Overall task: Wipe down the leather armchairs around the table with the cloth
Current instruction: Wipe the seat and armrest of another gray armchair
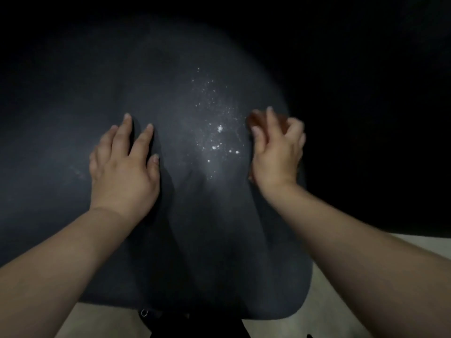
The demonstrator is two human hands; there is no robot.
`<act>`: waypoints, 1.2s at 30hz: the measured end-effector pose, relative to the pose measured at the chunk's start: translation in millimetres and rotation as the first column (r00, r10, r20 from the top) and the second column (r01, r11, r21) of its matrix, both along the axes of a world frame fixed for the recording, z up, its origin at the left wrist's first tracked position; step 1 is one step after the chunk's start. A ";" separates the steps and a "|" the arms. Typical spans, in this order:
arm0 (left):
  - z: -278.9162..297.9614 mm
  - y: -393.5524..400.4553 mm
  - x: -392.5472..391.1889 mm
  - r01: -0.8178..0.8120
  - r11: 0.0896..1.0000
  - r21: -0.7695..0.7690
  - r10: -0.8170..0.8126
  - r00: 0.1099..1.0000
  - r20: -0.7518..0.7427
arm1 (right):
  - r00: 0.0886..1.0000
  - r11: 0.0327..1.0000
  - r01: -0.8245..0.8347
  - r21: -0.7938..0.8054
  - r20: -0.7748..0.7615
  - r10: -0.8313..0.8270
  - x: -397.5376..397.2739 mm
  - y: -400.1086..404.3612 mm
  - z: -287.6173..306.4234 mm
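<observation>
A dark leather armchair (pixel 156 89) fills most of the view, its seat cushion rounded toward me. White specks (pixel 217 132) lie scattered on it between my hands. My left hand (pixel 124 164) rests flat on the leather with straight fingers. My right hand (pixel 275 147) is at the cushion's right edge, fingers curled around a brownish cloth (pixel 255 119) that shows blurred behind them. Most of the cloth is hidden by the hand.
Pale floor (pixel 341 301) shows at the bottom right and below the cushion's front edge. Everything beyond the chair at the top and right is black and unreadable. A dark shape (pixel 170 323) sits at the bottom centre.
</observation>
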State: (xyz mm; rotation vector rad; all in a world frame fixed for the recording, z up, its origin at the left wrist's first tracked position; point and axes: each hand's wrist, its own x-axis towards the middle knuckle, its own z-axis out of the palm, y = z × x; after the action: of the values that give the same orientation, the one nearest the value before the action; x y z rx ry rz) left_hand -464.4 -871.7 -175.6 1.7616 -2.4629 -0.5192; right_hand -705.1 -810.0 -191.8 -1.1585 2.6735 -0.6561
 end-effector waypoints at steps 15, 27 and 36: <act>-1.4 -12.8 -2.6 -0.035 0.998 0.043 0.032 0.996 0.078 | 0.989 0.998 0.056 0.036 0.133 -0.060 -45.4 -65.2 1.9; 2.8 -63.5 -12.2 -0.052 0.990 0.130 0.040 0.995 0.092 | 0.969 0.971 -0.236 -0.031 0.072 0.238 -32.5 -141.4 3.5; 4.7 -77.7 -10.7 -0.002 0.974 0.228 -0.029 0.991 0.132 | 0.845 0.846 -0.519 -0.122 0.076 0.529 -9.9 -121.0 10.7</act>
State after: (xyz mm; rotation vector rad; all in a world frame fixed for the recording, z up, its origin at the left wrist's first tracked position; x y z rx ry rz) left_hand -475.1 -949.4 -170.9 1.9232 -2.5981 -0.7352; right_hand -715.0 -931.0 -181.2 -1.7308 2.0992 -0.7204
